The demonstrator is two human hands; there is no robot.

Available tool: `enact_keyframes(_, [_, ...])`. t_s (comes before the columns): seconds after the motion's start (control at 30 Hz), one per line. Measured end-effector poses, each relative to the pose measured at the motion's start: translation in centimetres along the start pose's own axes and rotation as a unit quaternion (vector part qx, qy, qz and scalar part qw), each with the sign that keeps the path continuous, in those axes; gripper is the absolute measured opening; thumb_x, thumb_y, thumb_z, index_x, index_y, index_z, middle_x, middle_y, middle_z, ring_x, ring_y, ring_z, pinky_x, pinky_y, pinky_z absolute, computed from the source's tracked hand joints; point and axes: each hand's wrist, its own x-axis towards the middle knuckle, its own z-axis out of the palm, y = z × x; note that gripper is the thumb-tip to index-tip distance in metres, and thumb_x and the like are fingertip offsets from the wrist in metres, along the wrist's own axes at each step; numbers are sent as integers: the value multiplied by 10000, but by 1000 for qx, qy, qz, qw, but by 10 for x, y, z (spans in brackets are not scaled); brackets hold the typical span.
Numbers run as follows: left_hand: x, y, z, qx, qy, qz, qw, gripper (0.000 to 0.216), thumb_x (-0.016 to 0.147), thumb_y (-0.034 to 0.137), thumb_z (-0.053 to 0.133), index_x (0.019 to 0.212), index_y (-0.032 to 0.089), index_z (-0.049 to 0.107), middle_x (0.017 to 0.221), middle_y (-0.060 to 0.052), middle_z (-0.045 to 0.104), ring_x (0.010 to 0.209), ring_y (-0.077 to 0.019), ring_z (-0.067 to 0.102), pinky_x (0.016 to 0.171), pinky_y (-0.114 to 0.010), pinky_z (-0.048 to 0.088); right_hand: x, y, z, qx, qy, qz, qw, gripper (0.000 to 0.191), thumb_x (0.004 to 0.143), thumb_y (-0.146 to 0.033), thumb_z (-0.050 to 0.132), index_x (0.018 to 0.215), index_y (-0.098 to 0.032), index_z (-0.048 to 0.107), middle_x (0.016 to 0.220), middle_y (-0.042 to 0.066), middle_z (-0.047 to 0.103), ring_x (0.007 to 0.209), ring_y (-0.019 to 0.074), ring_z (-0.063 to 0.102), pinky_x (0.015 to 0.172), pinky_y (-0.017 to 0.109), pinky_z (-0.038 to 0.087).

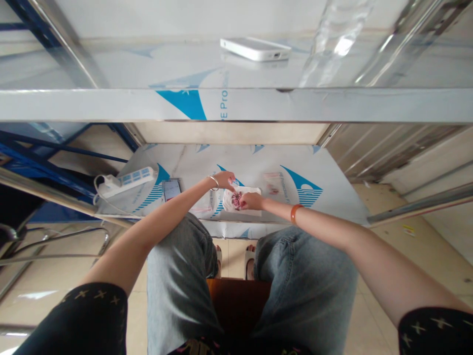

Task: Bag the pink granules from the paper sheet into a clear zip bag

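My left hand (pixel 224 180), with a silver bangle at the wrist, is over the upper left of a small white tray or packet (pixel 254 191). Its fingers curl into a pinch; a pale bluish bit shows by the fingertips, too small to name. Dark red and pink bead-like pieces (pixel 236 199) lie in the white tray or packet. From the right, my right hand (pixel 251 201) reaches in, an orange bangle on the forearm, its fingers closed at the edge of the beads. What those fingers grip is hidden.
A clear bag with reddish contents (pixel 272 185) lies to the right on the film-covered lower shelf (pixel 240 158). To the left are another clear bag (pixel 203 207), a dark flat device (pixel 172 188) and a power strip (pixel 135 178). A white phone (pixel 254 49) rests on the upper shelf (pixel 121 106).
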Motion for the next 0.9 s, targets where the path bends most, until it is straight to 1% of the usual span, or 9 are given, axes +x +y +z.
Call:
enact_keyframes(0.07, [0, 0, 0, 0, -2, 2, 1000, 517, 671, 384, 763, 1124, 176, 629, 1086, -57, 697, 968, -217, 650, 820, -261, 486, 0, 0, 0, 0, -33, -27, 999, 188, 842, -177, 573, 797, -113, 743, 865, 105, 721, 772, 166, 590, 627, 259, 348])
enact_keyframes(0.1, [0, -1, 0, -1, -4, 2, 1000, 519, 671, 387, 764, 1127, 178, 629, 1089, -54, 697, 967, -215, 650, 816, -257, 487, 0, 1, 0, -2, -44, -29, 999, 196, 846, -193, 568, 797, -124, 744, 872, 105, 719, 776, 173, 591, 636, 263, 356])
enact_keyframes(0.23, [1, -2, 1, 4, -6, 7, 1000, 534, 665, 407, 773, 1126, 177, 631, 1087, -59, 699, 969, -224, 651, 820, -264, 485, 0, -1, -2, 6, -43, -5, 999, 207, 837, -252, 567, 759, -161, 736, 841, 95, 704, 773, 189, 600, 663, 277, 391])
enact_keyframes(0.4, [2, -4, 2, 12, -3, 19, 1000, 535, 664, 435, 768, 1120, 186, 639, 1044, -54, 706, 939, -222, 654, 808, -270, 485, 1, -2, 0, -7, -44, -6, 999, 183, 803, -194, 558, 726, -162, 721, 813, 78, 703, 750, 174, 606, 677, 260, 392])
enact_keyframes(0.57, [2, -6, 2, 7, 1, 19, 1000, 505, 669, 432, 771, 1100, 200, 645, 1047, -36, 709, 943, -209, 654, 806, -260, 478, 2, -4, 0, -27, -45, -18, 998, 193, 816, -182, 550, 749, -116, 719, 821, 103, 709, 693, 152, 577, 648, 251, 364])
enact_keyframes(0.7, [1, -5, 2, 5, -1, 15, 1000, 499, 673, 422, 773, 1097, 191, 645, 1064, -44, 710, 951, -210, 655, 808, -255, 477, 0, -6, 0, -32, -34, -29, 999, 213, 822, -161, 532, 749, -91, 720, 793, 119, 707, 630, 141, 542, 594, 265, 322])
enact_keyframes(0.8, [-1, -3, 1, 3, -5, 6, 1000, 495, 676, 396, 773, 1100, 176, 643, 1080, -57, 706, 959, -215, 657, 800, -257, 484, 0, -7, 0, -33, -35, -10, 999, 198, 807, -160, 550, 737, -91, 722, 773, 116, 709, 599, 142, 540, 561, 269, 301])
enact_keyframes(0.9, [-3, 0, -1, 18, -6, -2, 1000, 465, 666, 356, 781, 1076, 173, 658, 1082, -64, 705, 970, -228, 655, 805, -268, 489, 2, -7, -2, -28, -22, 10, 999, 167, 788, -161, 581, 735, -96, 726, 781, 109, 714, 621, 148, 568, 562, 260, 307])
